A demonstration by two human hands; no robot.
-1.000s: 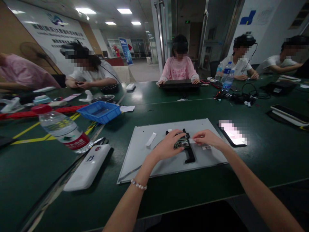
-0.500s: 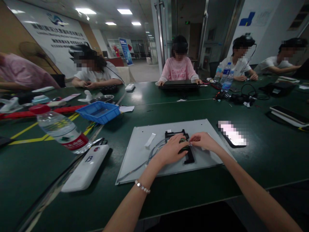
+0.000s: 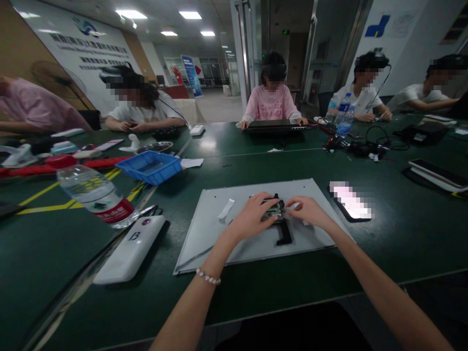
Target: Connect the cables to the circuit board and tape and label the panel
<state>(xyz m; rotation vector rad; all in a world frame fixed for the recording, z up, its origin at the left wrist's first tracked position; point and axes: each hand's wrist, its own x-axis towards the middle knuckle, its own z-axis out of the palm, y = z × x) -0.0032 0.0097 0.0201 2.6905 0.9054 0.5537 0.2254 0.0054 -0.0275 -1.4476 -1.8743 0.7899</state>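
Observation:
A thin light-grey panel (image 3: 204,229) lies on the dark green table. On it sits a black frame (image 3: 284,234) with a small circuit board (image 3: 272,212) inside. My left hand (image 3: 252,217) rests over the frame's left side, its fingers and thumb round the board. At the frame's right edge, my right hand (image 3: 307,210) pinches something small and pale that I cannot make out. A white strip (image 3: 226,209) lies on the panel to the left. A grey cable (image 3: 195,258) runs from under my left hand to the panel's near left corner.
To the left are a water bottle (image 3: 98,195), a white power bank (image 3: 133,248) and a blue tray (image 3: 149,168). A lit phone (image 3: 351,202) lies right of the panel. Several people sit around the table. Black cables (image 3: 365,148) and bottles stand far right.
My left hand has shifted left, uncovering more of the board and now covering most of the cable. My right hand has stayed at the frame's right edge. The view has shifted slightly.

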